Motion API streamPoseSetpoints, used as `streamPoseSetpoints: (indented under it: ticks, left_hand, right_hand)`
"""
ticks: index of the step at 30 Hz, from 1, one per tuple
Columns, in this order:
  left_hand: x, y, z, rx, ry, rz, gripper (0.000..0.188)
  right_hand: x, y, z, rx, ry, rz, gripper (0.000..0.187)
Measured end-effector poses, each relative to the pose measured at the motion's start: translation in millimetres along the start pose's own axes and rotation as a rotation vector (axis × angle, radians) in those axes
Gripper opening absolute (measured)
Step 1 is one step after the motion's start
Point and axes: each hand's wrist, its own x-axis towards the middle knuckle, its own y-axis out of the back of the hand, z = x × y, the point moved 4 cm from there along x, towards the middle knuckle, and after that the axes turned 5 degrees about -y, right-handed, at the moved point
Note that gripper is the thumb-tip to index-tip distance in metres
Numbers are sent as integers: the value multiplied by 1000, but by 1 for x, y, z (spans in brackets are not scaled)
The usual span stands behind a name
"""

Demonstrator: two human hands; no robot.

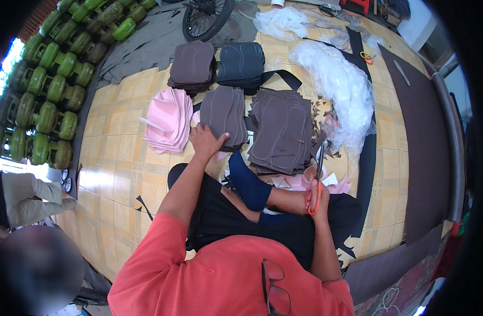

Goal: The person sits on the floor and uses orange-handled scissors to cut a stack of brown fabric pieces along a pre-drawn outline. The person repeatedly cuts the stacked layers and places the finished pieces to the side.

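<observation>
My left hand [203, 142] lies with fingers apart on the near left corner of a stack of dark grey-brown cut sheets [224, 113], marked with pale curved lines. In my right hand [319, 196] is a pair of scissors [314, 203] with orange handles, its blades pointing away from me. Just beyond the scissors sits a larger, uneven stack of brown sheets [280, 131] with the same pale outlines. Left of my left hand stands a fanned pile of pink sheets [167, 118]. Brown and pink offcuts [336, 181] are scattered beside my crossed legs.
Two further stacks, brown [191, 63] and dark blue-grey [240, 60], stand behind. Clear plastic sheeting [336, 79] lies right, near other orange-handled scissors [366, 57]. A dark roll of material [447, 147] borders the right side. Green gas cylinders [46, 116] are piled left; a person [31, 197] is there.
</observation>
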Motion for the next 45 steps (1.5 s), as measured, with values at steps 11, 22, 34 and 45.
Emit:
streamPoseSetpoints:
  ticks: [11, 22, 34, 45]
  left_hand:
    - [-4, 0, -9, -66, 145, 55, 66]
    - [-41, 8, 132, -424, -425, -52, 54]
    - [-16, 27, 152, -615, -435, -181, 34]
    - [-51, 86, 143, -1678, -140, -110, 42]
  right_hand:
    - [1, 0, -3, 38, -34, 7, 42]
    - [3, 1, 1, 67, -94, 17, 41]
    - [3, 3, 3, 90, -81, 7, 45]
    - [-2, -8, -7, -71, 153, 108, 42]
